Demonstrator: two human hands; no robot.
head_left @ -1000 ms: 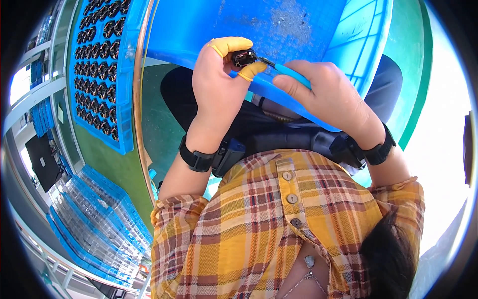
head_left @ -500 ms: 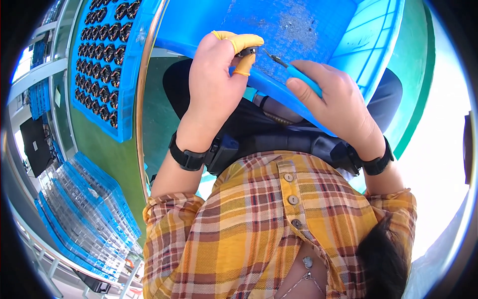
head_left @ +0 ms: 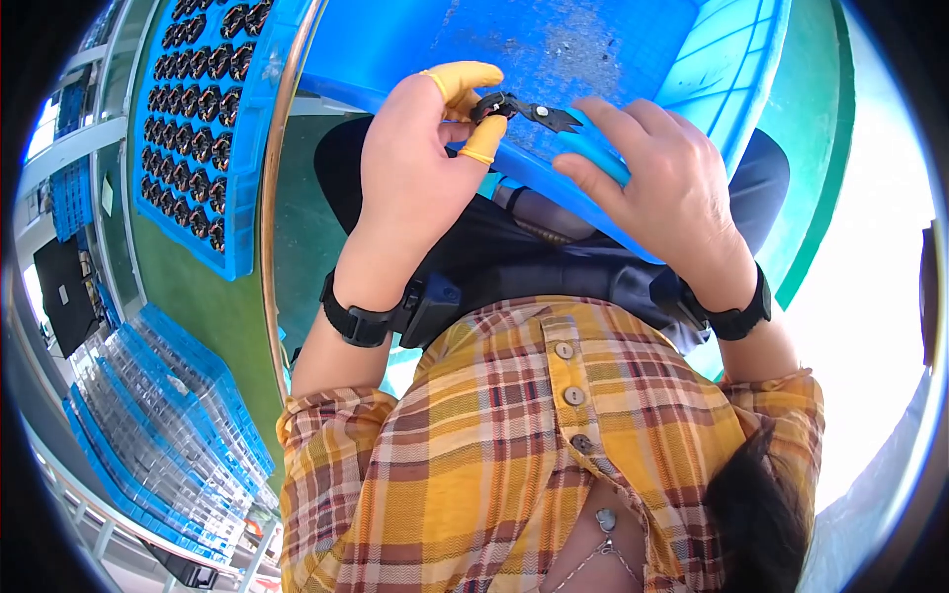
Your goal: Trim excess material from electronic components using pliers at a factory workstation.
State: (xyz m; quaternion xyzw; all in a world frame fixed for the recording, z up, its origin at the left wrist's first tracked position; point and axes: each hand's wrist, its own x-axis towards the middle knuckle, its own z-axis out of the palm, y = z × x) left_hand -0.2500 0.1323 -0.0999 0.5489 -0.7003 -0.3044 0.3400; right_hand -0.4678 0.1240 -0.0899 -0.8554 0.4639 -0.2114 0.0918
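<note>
Between the yellow-cotted thumb and finger of my left hand (head_left: 410, 168) is a small dark motor stator (head_left: 490, 107), round and partly hidden by the finger cots. My right hand (head_left: 672, 183) is closed round the blue handles of a pair of cutting nippers (head_left: 542, 114). The nippers' dark jaws point left and reach the stator's edge; whether they bite on anything is too small to tell. Both hands are over the near rim of a blue bin (head_left: 618, 237), whose floor is strewn with dark scraps.
To the left, a blue tray (head_left: 242, 222) with rows of similar dark stators lies on a green table (head_left: 203, 326) with a pale wooden edge. A stack of clear and blue trays (head_left: 173, 425) stands at the lower left. My legs are beneath the bin.
The nippers' jaws have moved left from a small gap to the stator and turned to show their flat side. The stator sits more exposed between the left fingertips.
</note>
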